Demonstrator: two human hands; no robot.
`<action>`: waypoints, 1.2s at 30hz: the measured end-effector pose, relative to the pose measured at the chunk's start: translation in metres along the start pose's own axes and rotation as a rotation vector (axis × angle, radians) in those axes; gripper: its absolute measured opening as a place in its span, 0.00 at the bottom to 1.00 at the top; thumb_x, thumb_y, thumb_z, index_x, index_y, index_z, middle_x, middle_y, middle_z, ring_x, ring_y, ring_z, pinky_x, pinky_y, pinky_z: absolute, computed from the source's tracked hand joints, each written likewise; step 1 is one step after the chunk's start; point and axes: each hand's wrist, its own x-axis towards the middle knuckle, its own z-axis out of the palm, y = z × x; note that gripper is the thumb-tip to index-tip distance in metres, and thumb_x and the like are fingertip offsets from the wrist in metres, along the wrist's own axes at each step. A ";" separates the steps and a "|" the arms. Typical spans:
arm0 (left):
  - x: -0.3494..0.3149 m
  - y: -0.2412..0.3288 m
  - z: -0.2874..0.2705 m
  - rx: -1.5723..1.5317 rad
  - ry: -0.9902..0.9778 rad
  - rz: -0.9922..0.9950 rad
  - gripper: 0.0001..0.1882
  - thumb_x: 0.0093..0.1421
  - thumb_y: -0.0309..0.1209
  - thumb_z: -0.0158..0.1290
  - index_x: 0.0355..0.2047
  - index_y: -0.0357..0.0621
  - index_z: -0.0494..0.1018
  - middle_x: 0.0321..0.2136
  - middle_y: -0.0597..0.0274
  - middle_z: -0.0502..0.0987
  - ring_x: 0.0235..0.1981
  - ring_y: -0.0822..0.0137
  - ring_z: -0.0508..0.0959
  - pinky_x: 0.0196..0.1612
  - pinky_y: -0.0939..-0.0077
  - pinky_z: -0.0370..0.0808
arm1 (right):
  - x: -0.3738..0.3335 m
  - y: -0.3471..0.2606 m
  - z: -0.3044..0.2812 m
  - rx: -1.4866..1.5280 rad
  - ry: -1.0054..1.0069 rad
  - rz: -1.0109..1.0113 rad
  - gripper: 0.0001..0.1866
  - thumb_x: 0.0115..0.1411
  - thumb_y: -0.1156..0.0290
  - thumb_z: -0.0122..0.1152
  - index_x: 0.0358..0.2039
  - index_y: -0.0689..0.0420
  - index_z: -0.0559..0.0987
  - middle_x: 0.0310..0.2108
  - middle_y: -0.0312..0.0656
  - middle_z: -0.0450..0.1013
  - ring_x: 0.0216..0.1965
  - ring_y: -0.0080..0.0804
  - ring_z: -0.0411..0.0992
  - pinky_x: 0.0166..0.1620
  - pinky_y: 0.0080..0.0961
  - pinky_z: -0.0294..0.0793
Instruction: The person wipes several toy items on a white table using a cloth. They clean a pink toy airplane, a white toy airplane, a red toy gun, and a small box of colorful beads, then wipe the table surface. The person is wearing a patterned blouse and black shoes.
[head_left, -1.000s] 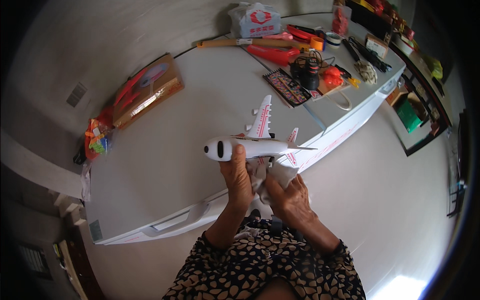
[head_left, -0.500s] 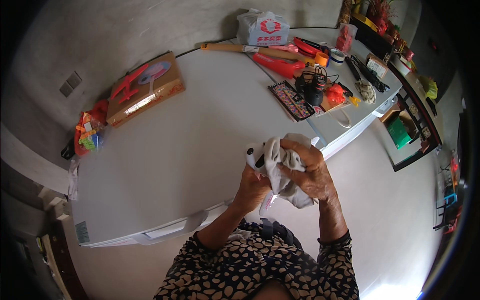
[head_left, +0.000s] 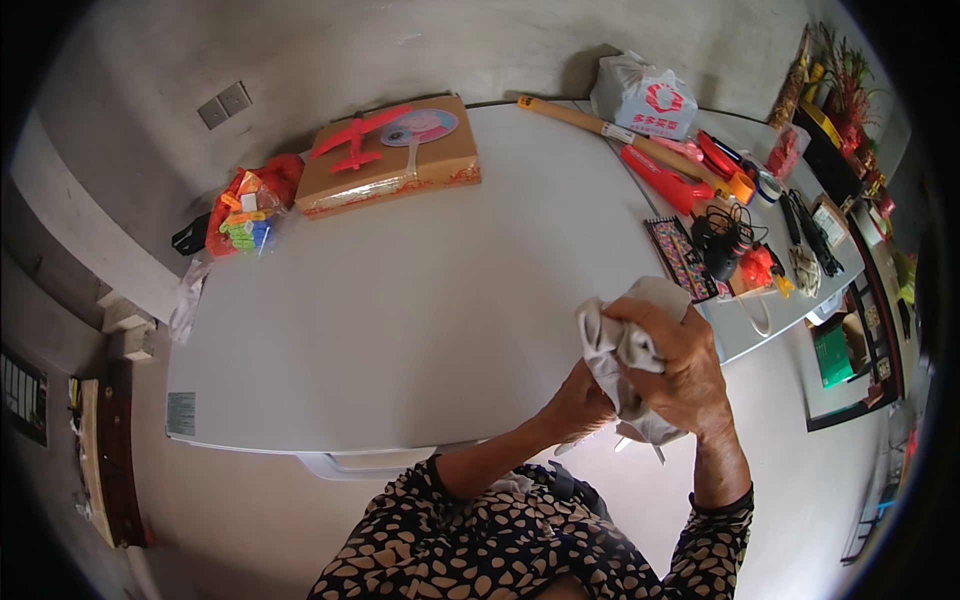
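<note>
A crumpled light grey cloth [head_left: 598, 335] is bunched in my right hand [head_left: 685, 370], whose fingers are closed round it. Just left of it, my left hand [head_left: 582, 405] is closed on a white object that the cloth mostly covers. Only thin pale bits of that object peek out under the cloth; half a second ago it showed as white plastic with black oval spots. Both hands are held close together above the front edge of the grey-white chest top [head_left: 400, 320], near its right part.
A cardboard box [head_left: 390, 175] bearing a red toy plane [head_left: 358, 140] stands at the back left, beside a bag of colourful blocks [head_left: 248, 222]. Toward the right lie a plastic bag [head_left: 640, 95], a wooden handle [head_left: 570, 115], a patterned notebook [head_left: 682, 260], tape rolls [head_left: 740, 187] and black cables [head_left: 815, 235].
My view has turned, so the chest top and its things sit farther right. The cloth now covers the white object's black-spotted end, which showed before. Both hands keep their hold.
</note>
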 end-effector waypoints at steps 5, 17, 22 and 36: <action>0.006 0.043 -0.013 -0.006 -0.002 -0.017 0.30 0.57 0.26 0.58 0.56 0.42 0.58 0.47 0.65 0.69 0.49 0.72 0.69 0.53 0.73 0.67 | 0.021 -0.002 0.010 0.122 0.017 -0.021 0.21 0.42 0.83 0.60 0.40 0.60 0.76 0.33 0.47 0.75 0.35 0.45 0.75 0.41 0.31 0.73; 0.009 0.126 -0.117 -0.033 0.353 0.180 0.20 0.60 0.26 0.54 0.52 0.44 0.64 0.43 0.62 0.74 0.45 0.67 0.74 0.50 0.66 0.72 | -0.003 -0.009 0.015 0.513 0.332 0.162 0.24 0.50 0.79 0.61 0.50 0.63 0.74 0.41 0.44 0.77 0.44 0.28 0.74 0.51 0.24 0.70; 0.006 0.137 -0.139 -0.146 0.592 0.202 0.19 0.62 0.35 0.53 0.52 0.45 0.64 0.45 0.62 0.70 0.48 0.65 0.71 0.51 0.63 0.72 | -0.031 0.043 0.047 0.459 0.209 0.501 0.20 0.51 0.78 0.62 0.47 0.62 0.74 0.35 0.43 0.77 0.38 0.25 0.73 0.45 0.24 0.72; 0.010 0.143 -0.195 0.015 0.735 0.093 0.28 0.58 0.42 0.58 0.50 0.34 0.63 0.44 0.56 0.70 0.45 0.63 0.71 0.49 0.65 0.72 | 0.014 0.064 0.081 -0.576 -0.161 0.369 0.21 0.53 0.56 0.64 0.44 0.52 0.76 0.31 0.51 0.74 0.29 0.44 0.73 0.34 0.43 0.72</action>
